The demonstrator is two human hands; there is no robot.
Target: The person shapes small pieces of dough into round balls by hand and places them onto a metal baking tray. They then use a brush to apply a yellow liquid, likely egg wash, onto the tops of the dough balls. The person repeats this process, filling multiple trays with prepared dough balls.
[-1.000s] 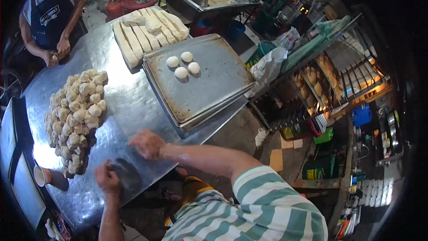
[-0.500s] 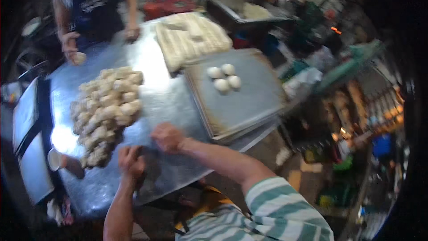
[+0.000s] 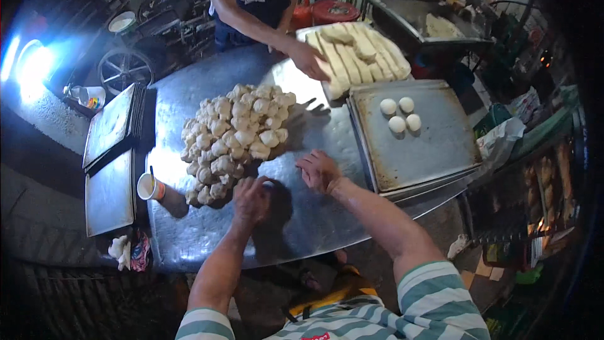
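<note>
A large pile of pale dough balls [image 3: 229, 132] rests on the metal table, left of centre. My left hand [image 3: 251, 201] is at the pile's near right edge, fingers curled inward, and casts a dark shadow beside it. To its right, my right hand [image 3: 318, 169] is palm down over the bare metal, its fingers bent and cupped. Whatever lies under either palm is hidden. Four smooth white dough balls [image 3: 396, 124] sit grouped on a metal baking tray [image 3: 421, 157] to the right of my right hand.
Across the table [image 3: 314, 214], a co-worker's hand [image 3: 308, 60] reaches to a slab of dough cut in strips [image 3: 362, 56]. A cup [image 3: 150, 187] with a stick stands left of the pile. Stacked trays [image 3: 110, 195] line the left edge. Loaves [image 3: 547, 189] are at far right.
The view has swung, shifting the scene rightward. The co-worker's hand, which held a dough ball, now reaches across to the dough strips. My hands stay close together near the pile, fingers still bent.
</note>
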